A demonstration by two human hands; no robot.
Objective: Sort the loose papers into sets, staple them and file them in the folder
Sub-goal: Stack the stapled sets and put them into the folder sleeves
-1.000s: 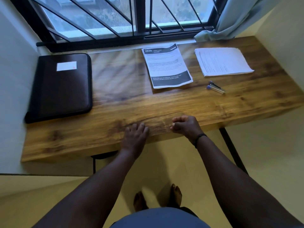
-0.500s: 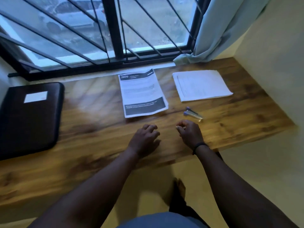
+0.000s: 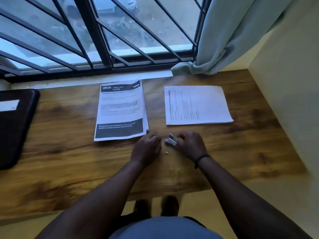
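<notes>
Two paper stacks lie on the wooden desk (image 3: 69,161): one with dark bands and "2939" on top (image 3: 120,109), one plain white stack (image 3: 196,105) to its right. A small blue and silver stapler (image 3: 170,141) sits in front of them. My right hand (image 3: 191,144) has its fingers curled on the stapler's right end. My left hand (image 3: 146,149) rests on the desk just left of the stapler, fingers loosely curled, holding nothing. The black folder (image 3: 15,128) lies shut at the desk's left edge.
A barred window (image 3: 103,40) runs along the back of the desk. A pale curtain (image 3: 233,35) hangs at the back right, its hem on the desk. A wall (image 3: 290,83) closes the right side. A tiny yellowish scrap (image 3: 166,153) lies between my hands.
I have stepped closer to the desk. Both hands moved forward from the front edge toward the papers, and my right hand has reached the stapler and curled on it.
</notes>
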